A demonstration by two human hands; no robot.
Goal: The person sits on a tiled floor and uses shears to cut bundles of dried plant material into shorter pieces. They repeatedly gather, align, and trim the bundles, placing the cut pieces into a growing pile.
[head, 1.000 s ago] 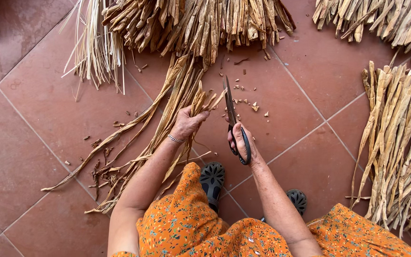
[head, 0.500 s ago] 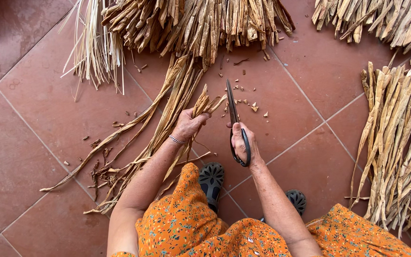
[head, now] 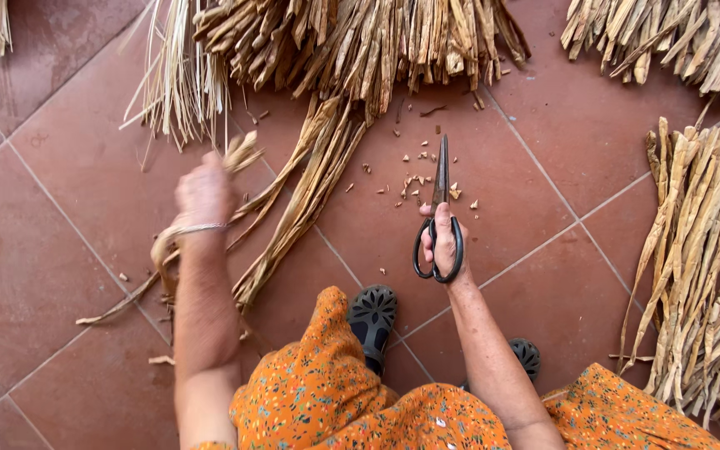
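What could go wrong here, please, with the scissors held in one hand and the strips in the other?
1. The right hand holds the scissors point forward, blades shut; a slip might jab the floor or the piles.
2. The left hand is blurred, gripping dry strips; stiff edges may scratch it.
3. Cut bits lie on the tiles, possibly slippery underfoot.

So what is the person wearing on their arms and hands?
Both arms are bare, with no sleeves and no gloves. The left hand has a thin silvery bracelet around the wrist. The right hand shows no ring or band that I can see.
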